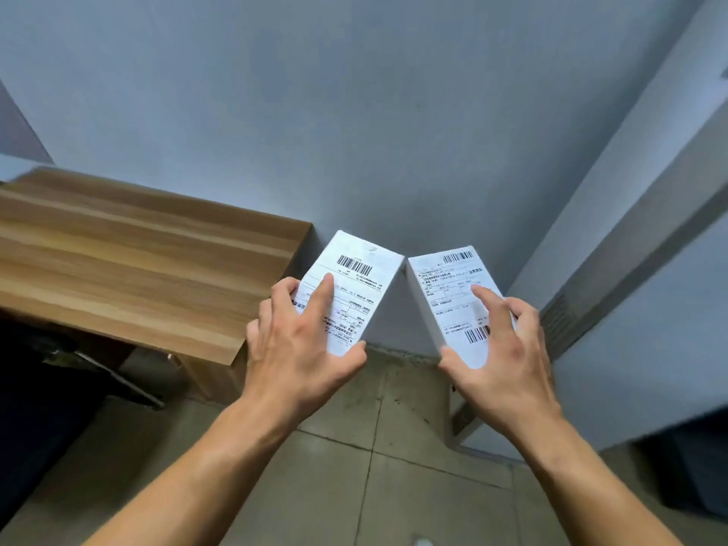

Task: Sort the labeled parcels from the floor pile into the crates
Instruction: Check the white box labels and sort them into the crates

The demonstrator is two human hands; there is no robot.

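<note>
Left hand [299, 348] grips left box [354, 277], right hand [508, 348] grips right box [449, 285] | long axes fan up from palms, top corners almost meeting | I see no crate.

Both bare forearms reach forward from below, angled slightly toward each other. The left hand [303, 348] grips the left parcel [356, 269], thumb at its near corner, fingers curled round the outer edge, index finger straight on the label. The right hand [508, 360] holds the right parcel [441, 277] the same way, mirrored.
</note>
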